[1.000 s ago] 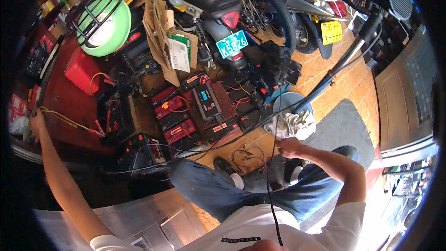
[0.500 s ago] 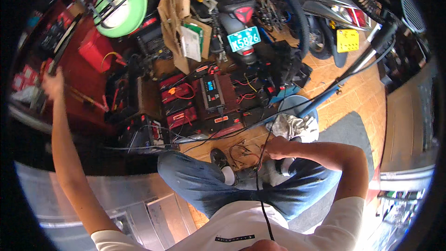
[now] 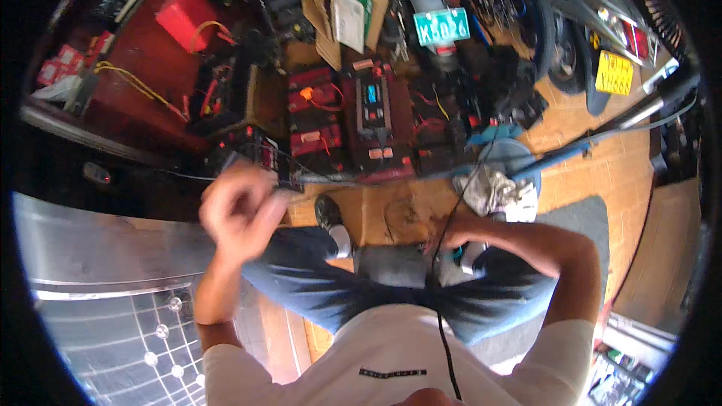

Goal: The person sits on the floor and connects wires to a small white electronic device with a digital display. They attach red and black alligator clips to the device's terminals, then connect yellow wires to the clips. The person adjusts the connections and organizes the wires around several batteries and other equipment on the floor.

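Note:
My left hand [image 3: 241, 210] is raised in front of the dark ledge, left of my knees. It is blurred, with its fingers curled in; a small greyish edge shows at the top, but what it holds I cannot make out. Low between my knees, my right hand [image 3: 457, 231] is closed on thin wires [image 3: 392, 219], which loop faintly to its left above the floor. A black cable [image 3: 445, 323] hangs down my shirt and passes the right hand. Beyond lies a charger with a lit blue display [image 3: 371, 98], among red batteries [image 3: 310, 143].
A blue-grey bucket [image 3: 519, 156] with a crumpled cloth [image 3: 492, 192] stands right of my hand. Cardboard [image 3: 320, 15], a scooter with a teal plate [image 3: 441, 26], and a red box [image 3: 188, 19] lie farther off. A blue pole [image 3: 556, 162] slants across the right.
My left hand has come back from the shelf at the far left to beside my left knee, its fingers now curled. My right hand stays low between the knees. The view has shifted.

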The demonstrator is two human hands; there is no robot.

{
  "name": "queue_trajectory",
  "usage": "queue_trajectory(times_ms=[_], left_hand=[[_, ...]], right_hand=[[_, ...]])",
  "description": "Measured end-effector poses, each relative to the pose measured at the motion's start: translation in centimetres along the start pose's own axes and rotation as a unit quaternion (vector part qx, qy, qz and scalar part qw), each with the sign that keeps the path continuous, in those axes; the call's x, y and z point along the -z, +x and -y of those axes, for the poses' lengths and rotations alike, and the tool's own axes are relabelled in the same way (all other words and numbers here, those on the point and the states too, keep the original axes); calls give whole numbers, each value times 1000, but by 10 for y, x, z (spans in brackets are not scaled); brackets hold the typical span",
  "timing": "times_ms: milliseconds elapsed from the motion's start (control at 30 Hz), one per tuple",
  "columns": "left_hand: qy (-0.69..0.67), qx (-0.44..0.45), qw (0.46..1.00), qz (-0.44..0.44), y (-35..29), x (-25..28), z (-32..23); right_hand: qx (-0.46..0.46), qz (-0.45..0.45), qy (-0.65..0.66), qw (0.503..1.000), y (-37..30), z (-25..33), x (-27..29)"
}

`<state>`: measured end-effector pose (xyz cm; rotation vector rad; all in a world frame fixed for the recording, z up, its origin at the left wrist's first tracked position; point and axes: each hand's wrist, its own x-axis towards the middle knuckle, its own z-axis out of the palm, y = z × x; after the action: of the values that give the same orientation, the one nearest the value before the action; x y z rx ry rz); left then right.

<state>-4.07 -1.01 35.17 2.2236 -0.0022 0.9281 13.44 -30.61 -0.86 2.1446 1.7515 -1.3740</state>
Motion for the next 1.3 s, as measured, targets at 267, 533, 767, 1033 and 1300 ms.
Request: queue_trajectory(times_ms=[267,533,767,1033,1300], left_hand=[[-672,-420,592,145,-23,35,-87],[-718,-303,543,313,-40,59,-102],[-619,-224,717,231,-38,35,-116],[-511,59,543,664,15,11,-85],[116,90,781,607,-93,-70,113]], right_hand=[[-138,193,-141,961,-85,14,65],[-195,-16,-147,970,-97,23,144],[-129,-162,-152,966,-42,-9,164],[-115,-350,99,924,57,-58,207],[-176,-386,357,832,124,-76,225]])
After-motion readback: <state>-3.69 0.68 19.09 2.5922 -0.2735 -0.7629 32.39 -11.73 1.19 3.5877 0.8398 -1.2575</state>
